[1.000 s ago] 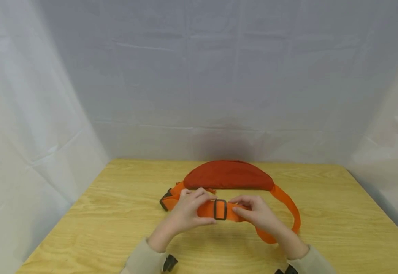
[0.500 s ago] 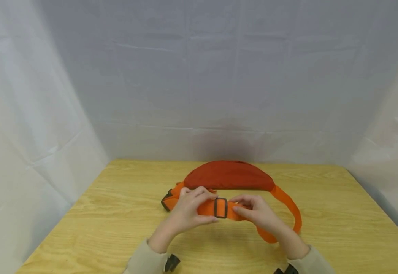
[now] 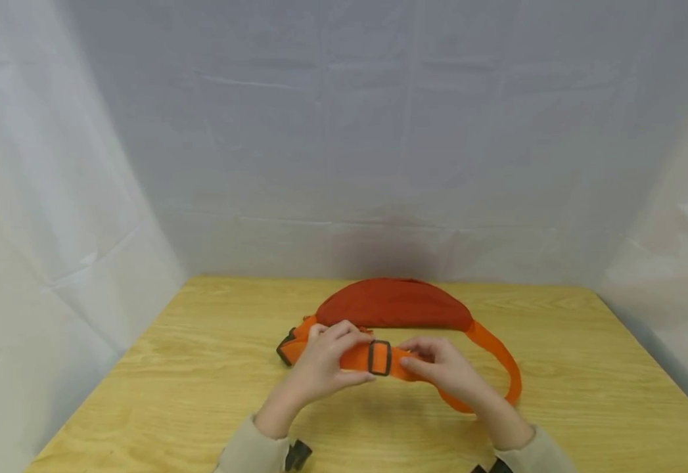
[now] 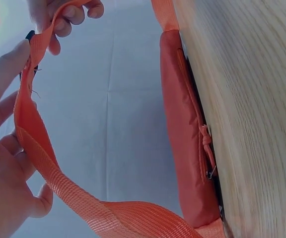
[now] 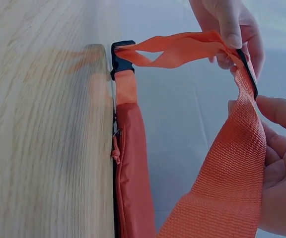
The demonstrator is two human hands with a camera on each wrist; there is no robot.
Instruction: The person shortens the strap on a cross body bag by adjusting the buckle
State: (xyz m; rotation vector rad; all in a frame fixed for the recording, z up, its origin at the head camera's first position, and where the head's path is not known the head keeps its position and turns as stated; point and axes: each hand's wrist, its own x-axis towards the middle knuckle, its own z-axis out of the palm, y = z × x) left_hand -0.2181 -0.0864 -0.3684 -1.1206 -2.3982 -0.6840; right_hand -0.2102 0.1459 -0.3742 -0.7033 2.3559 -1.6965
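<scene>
A red waist bag (image 3: 397, 303) lies at the back of the table, its orange strap (image 3: 500, 358) looping toward me. My left hand (image 3: 326, 361) holds the strap by the black slider buckle (image 3: 380, 358), thumb below and fingers above. Just to the right, my right hand (image 3: 447, 368) pinches the strap between thumb and fingers. This stretch of webbing is raised off the table. In the right wrist view, a fastened black side-release buckle (image 5: 122, 58) joins the strap to the bag's end. A zipper pull (image 4: 206, 136) hangs on the bag in the left wrist view.
The wooden table (image 3: 213, 407) carries the bag. White sheeting (image 3: 379, 131) rises behind it and on both sides. Dark wrist-worn pieces (image 3: 298, 454) show by the sleeves.
Both hands keep their hold and have barely moved. The slack strap loop below the right hand sits slightly higher.
</scene>
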